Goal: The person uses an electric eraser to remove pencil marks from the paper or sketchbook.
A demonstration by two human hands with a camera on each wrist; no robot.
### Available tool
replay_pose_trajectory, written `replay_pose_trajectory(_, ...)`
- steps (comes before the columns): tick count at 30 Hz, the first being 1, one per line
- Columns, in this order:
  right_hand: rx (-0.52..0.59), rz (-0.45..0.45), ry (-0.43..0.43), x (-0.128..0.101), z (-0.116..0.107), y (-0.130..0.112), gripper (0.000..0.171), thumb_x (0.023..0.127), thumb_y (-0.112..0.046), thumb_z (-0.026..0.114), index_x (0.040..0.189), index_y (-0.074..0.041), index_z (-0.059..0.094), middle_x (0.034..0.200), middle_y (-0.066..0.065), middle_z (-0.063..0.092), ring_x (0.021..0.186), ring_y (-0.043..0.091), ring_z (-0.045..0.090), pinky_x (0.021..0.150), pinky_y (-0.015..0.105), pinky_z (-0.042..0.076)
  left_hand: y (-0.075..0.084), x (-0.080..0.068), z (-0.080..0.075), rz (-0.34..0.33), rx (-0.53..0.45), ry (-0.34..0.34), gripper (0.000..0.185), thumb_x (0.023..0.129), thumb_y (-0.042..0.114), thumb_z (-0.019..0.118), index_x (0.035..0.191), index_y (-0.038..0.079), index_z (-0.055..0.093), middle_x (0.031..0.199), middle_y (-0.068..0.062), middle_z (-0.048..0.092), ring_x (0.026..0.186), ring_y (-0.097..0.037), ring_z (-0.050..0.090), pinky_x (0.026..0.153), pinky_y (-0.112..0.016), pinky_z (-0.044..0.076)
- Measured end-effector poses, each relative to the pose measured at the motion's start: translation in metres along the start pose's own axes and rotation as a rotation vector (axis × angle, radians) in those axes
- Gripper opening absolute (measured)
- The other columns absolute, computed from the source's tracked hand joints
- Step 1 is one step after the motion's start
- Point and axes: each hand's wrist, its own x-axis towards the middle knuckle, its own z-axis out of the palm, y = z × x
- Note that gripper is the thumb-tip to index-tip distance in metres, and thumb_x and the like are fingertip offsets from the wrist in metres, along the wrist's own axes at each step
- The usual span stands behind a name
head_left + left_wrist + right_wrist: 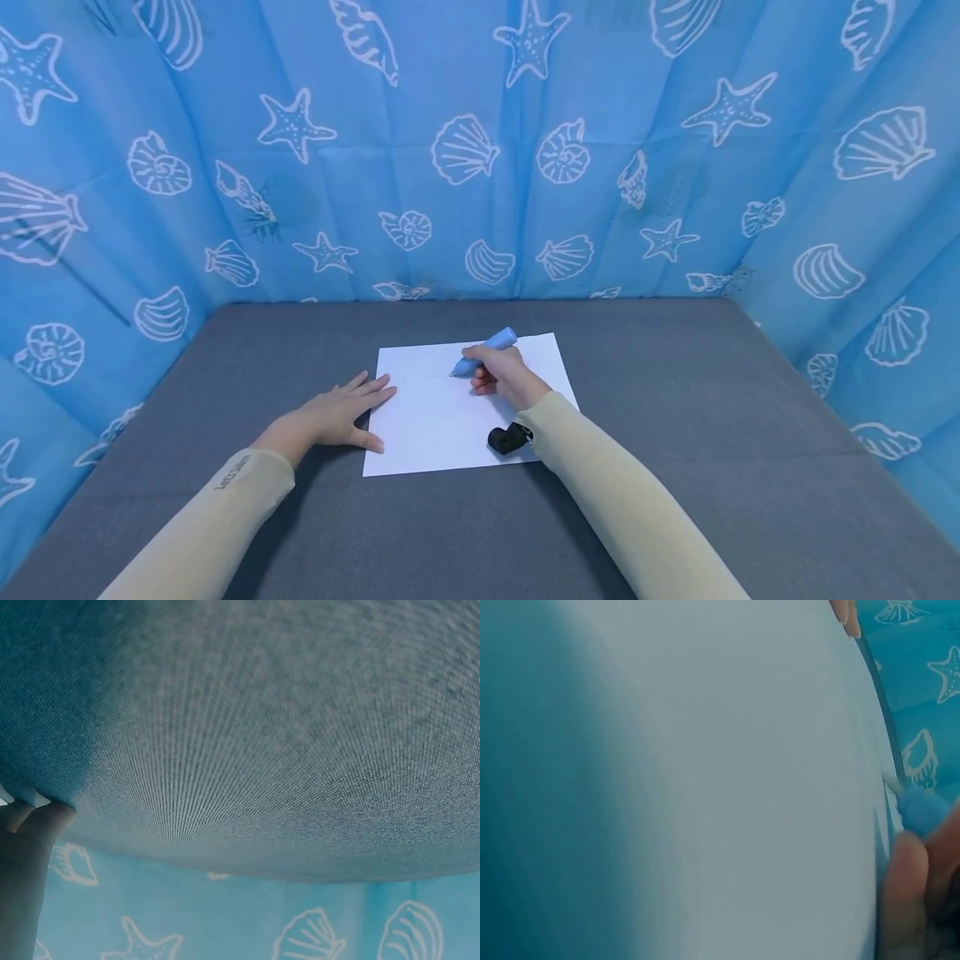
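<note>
A white sheet of paper (431, 429) lies on the grey table. My right hand (506, 375) pinches a thick blue pen (501, 338) over the upper middle of the sheet, its narrow tip pointing left and down at the paper. In the right wrist view the pen's blue front end (922, 808) shows beside blurred fingers (906, 874), its tip right at the paper surface. My left hand (337, 417) rests with spread fingers at the sheet's left edge, fingertips overlapping it. Only part of that hand (34, 840) appears in the left wrist view.
The grey tabletop (712, 400) extends around the paper. A blue curtain (480, 217) with white shells and starfish hangs behind it and along both sides. A black wrist device (508, 439) sits under the right sleeve's cuff, over the paper's lower right part.
</note>
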Motion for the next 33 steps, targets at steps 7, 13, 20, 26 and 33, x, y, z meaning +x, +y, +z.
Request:
replay_pose_trajectory(7,0.007,-0.012,0.006,-0.0002,-0.0023,0.0002,0.023,0.089,-0.021,0.070,0.086,-0.002,0.057,0.059,0.002,0.051,0.047,0.011,0.054,0.048,0.025,0.052,0.0006,0.0008,-0.0003,0.006,-0.001,0.005,0.101,0.079,0.064,0.067,0.155,0.012,0.025,0.161,-0.013,0.015,0.145,-0.043,0.006,0.106,-0.070,0.014)
replay_pose_trajectory(13,0.023,-0.009,0.007,-0.0009,-0.0040,0.0008,0.022,0.089,-0.020,0.070,0.087,-0.002,0.058,0.059,0.002,0.051,0.048,0.011,0.054,0.048,0.025,0.053,0.0005,0.0013,0.0000,0.007,0.008,0.006,0.100,0.079,0.064,0.067,0.155,0.012,0.026,0.161,-0.012,0.015,0.145,-0.043,0.006,0.107,-0.070,0.014)
replay_pose_trajectory(20,0.032,-0.009,0.004,-0.0016,-0.0033,0.0010,0.021,0.090,-0.020,0.070,0.088,-0.002,0.058,0.060,0.002,0.051,0.048,0.011,0.054,0.049,0.026,0.053,-0.0003,0.0003,0.0011,0.001,0.008,0.008,0.100,0.079,0.064,0.067,0.154,0.012,0.026,0.161,-0.012,0.016,0.145,-0.043,0.007,0.106,-0.070,0.014)
replay_pose_trajectory(26,0.055,-0.006,0.008,-0.0030,-0.0025,0.0010,0.024,0.090,-0.022,0.069,0.089,-0.002,0.056,0.060,0.003,0.050,0.048,0.011,0.054,0.049,0.026,0.053,-0.0013,0.0002,0.0017,0.000,0.005,0.010,0.101,0.079,0.064,0.068,0.155,0.012,0.026,0.161,-0.012,0.016,0.145,-0.042,0.007,0.106,-0.070,0.015)
replay_pose_trajectory(33,0.089,0.012,-0.011,-0.0027,0.0004,-0.0005,0.034,0.091,-0.033,0.069,0.094,0.000,0.059,0.067,0.005,0.058,0.053,0.012,0.058,0.052,0.025,0.054,-0.0021,0.0011,0.0015,0.000,0.010,0.007,0.101,0.079,0.065,0.066,0.155,0.013,0.025,0.161,-0.011,0.015,0.146,-0.042,0.006,0.107,-0.070,0.014)
